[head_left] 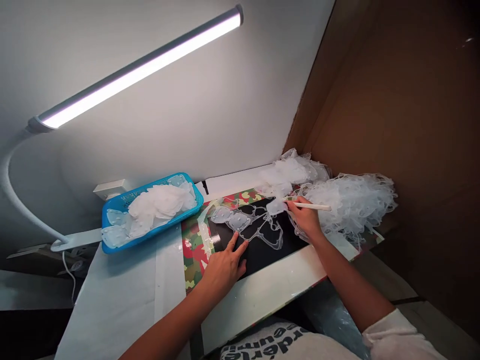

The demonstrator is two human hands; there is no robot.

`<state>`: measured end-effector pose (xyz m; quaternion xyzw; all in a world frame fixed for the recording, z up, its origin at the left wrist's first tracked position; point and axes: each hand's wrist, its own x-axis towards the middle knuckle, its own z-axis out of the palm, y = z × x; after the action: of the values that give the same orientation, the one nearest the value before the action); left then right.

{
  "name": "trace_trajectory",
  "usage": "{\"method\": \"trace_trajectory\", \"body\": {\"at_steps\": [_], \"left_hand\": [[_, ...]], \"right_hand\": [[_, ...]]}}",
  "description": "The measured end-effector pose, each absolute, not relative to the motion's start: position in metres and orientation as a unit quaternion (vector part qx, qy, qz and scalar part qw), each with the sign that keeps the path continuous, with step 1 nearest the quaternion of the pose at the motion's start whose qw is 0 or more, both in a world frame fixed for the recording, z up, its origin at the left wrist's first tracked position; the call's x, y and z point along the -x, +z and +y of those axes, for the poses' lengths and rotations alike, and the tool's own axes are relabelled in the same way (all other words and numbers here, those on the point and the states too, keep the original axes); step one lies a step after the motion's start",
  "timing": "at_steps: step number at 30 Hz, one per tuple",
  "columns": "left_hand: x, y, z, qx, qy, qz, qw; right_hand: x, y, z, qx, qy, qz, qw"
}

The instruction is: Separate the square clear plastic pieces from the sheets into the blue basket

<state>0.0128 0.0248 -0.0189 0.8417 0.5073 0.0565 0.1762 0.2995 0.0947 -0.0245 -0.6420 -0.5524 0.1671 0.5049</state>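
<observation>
A translucent plastic sheet point(247, 222) with cut-out shapes lies on a black mat point(262, 245). My left hand point(223, 267) rests flat on the mat, its fingertips touching the sheet's lower edge. My right hand point(305, 217) grips a thin white pen-like tool point(313, 205) whose end sits by a small clear piece point(276, 206) at the sheet's upper right. The tool points to the right, away from the sheet.
A blue tray point(112, 210) of clear cut pieces stands at the left. Heaps of clear plastic scrap point(352, 200) and more pieces point(292, 172) lie at the right. A cardboard wall point(393, 100) closes the right side. A lamp bar point(142, 67) hangs overhead.
</observation>
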Motion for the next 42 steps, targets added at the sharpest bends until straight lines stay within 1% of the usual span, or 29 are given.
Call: {"method": "trace_trajectory", "body": {"at_steps": [2, 4, 6, 11, 13, 17, 18, 20, 22, 26, 27, 30, 32, 35, 38, 40, 42], "left_hand": [[-0.010, -0.015, 0.033, -0.822, 0.114, 0.503, 0.239], [-0.011, -0.009, 0.052, -0.775, 0.190, 0.499, 0.339], [-0.015, -0.004, 0.078, -0.717, 0.235, 0.498, 0.427], [-0.040, -0.001, 0.126, -0.683, 0.179, 0.464, 0.535], [-0.049, -0.005, 0.129, -0.682, 0.168, 0.444, 0.556], [-0.053, -0.014, 0.120, -0.685, 0.202, 0.414, 0.564], [-0.052, -0.016, 0.117, -0.687, 0.214, 0.410, 0.561], [-0.049, -0.019, 0.112, -0.691, 0.234, 0.405, 0.552], [-0.048, -0.022, 0.110, -0.694, 0.247, 0.406, 0.541], [-0.046, -0.024, 0.108, -0.697, 0.258, 0.406, 0.532], [-0.046, -0.024, 0.108, -0.697, 0.260, 0.404, 0.532], [-0.045, -0.024, 0.106, -0.695, 0.269, 0.400, 0.534], [-0.045, -0.023, 0.103, -0.692, 0.274, 0.399, 0.535], [-0.045, -0.020, 0.101, -0.692, 0.279, 0.402, 0.530], [-0.040, -0.013, 0.104, -0.695, 0.298, 0.425, 0.498], [-0.030, -0.005, 0.110, -0.694, 0.321, 0.459, 0.452], [-0.019, 0.002, 0.114, -0.696, 0.334, 0.496, 0.397]], "right_hand": [[-0.305, -0.020, 0.090, 0.615, 0.216, -0.566, 0.504], [-0.296, -0.012, 0.080, 0.573, 0.265, -0.606, 0.483], [-0.278, -0.001, 0.067, 0.550, 0.283, -0.637, 0.460], [-0.240, 0.018, 0.043, 0.509, 0.307, -0.700, 0.396], [-0.237, 0.014, 0.044, 0.488, 0.343, -0.704, 0.387], [-0.248, -0.002, 0.063, 0.500, 0.435, -0.596, 0.454], [-0.252, -0.005, 0.068, 0.502, 0.459, -0.577, 0.451], [-0.255, -0.011, 0.074, 0.503, 0.503, -0.566, 0.416], [-0.253, -0.013, 0.077, 0.506, 0.519, -0.571, 0.385], [-0.245, -0.017, 0.079, 0.515, 0.482, -0.606, 0.369], [-0.245, -0.019, 0.080, 0.527, 0.450, -0.621, 0.367], [-0.249, -0.022, 0.086, 0.594, 0.299, -0.651, 0.367], [-0.257, -0.022, 0.090, 0.619, 0.237, -0.653, 0.367], [-0.265, -0.018, 0.084, 0.607, 0.191, -0.669, 0.384], [-0.264, -0.015, 0.062, 0.582, 0.151, -0.692, 0.400], [-0.259, -0.018, 0.043, 0.554, 0.166, -0.729, 0.365], [-0.258, -0.025, 0.025, 0.534, 0.163, -0.770, 0.309]]}}
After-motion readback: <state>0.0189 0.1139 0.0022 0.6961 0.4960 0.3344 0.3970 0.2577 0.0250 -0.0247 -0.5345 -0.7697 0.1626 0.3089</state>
